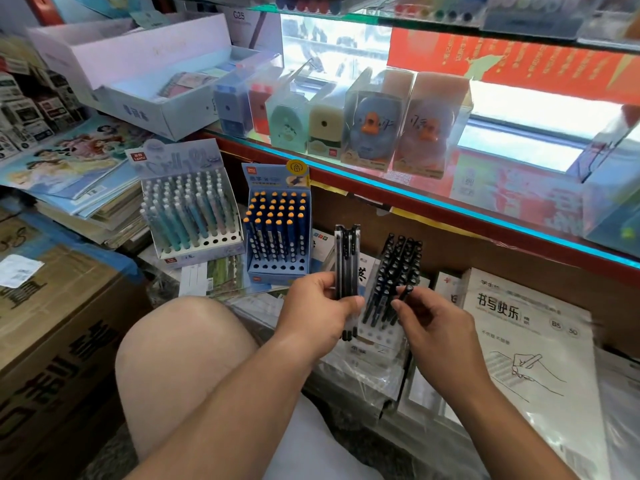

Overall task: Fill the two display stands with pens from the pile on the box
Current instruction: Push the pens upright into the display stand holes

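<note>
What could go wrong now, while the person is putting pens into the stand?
The left hand grips the bundle of black pens low down; some could slip out.
The right hand pinches a single pen close to the crowded stand; it could knock pens already standing there.

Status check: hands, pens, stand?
Left hand grips pen bundle. Right hand pinches one pen. Black-pen stand part filled, front holes empty. No obstruction seen.

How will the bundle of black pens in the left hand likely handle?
The black pens look stiff, slim and smooth, so some may slip where the left hand grips them mid-length. Laid down loose, they would probably roll.
</note>
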Tool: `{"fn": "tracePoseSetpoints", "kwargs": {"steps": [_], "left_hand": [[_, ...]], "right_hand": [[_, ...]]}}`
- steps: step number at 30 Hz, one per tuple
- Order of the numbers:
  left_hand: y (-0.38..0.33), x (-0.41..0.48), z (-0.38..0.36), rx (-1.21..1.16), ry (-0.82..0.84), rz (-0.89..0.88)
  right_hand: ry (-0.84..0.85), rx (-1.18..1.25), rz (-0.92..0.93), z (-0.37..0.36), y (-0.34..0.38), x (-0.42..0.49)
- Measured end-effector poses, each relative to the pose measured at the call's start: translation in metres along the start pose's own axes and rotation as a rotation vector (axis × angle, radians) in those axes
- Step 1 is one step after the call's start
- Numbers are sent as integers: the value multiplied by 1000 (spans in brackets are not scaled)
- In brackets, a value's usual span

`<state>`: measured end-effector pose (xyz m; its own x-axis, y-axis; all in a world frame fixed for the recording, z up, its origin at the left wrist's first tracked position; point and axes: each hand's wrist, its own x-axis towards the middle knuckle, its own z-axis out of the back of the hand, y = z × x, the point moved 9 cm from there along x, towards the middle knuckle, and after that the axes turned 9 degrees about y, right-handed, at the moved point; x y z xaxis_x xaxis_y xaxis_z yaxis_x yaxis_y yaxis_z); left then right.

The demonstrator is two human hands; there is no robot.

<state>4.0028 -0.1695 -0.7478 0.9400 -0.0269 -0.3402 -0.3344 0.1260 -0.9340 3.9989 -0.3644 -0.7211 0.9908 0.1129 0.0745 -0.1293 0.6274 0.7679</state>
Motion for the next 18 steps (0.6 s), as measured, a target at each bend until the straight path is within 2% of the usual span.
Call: {"fn": "tracePoseSetpoints", "kwargs": {"steps": [6, 14, 16, 18], "left_hand": [[0, -1, 0, 1, 10, -1], [-5, -5, -10, 39, 90, -9], [-6, -6, -12, 69, 111, -12], [-5, -7, -14, 101, 134, -5]], "right_hand": [[44, -25, -30, -8, -4, -1], [63, -330, -46, -17, -5, 5], [104, -325, -92, -15, -8, 8], [71, -213, -116, -3, -4, 8]]}}
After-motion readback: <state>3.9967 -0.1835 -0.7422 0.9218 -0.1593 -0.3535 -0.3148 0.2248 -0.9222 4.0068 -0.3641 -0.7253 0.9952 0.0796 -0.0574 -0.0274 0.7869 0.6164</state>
